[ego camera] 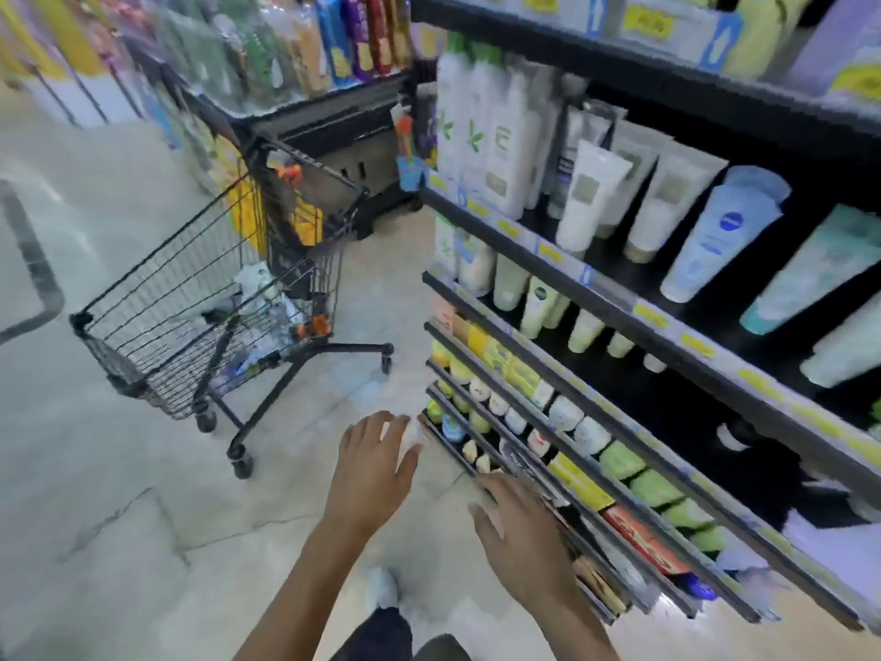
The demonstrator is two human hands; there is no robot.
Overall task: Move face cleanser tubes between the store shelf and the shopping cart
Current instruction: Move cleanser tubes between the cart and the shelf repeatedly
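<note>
Both hands low — left hand [369,462] and right hand [517,522], fingers loosely spread, empty — beside store shelf [619,322]

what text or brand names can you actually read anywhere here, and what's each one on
No text reads clearly; the whole view is motion-blurred.
Blue round logo on the pale blue tube: mark visible, letters too blurred to quote.
Large pale mark on the white tube: looks like an "E", uncertain.
Yellow price tags along the shelf edges: print unreadable.
Yellow tags on the top shelf: unreadable.
Boxes on the lower shelves: labels too blurred.
</note>
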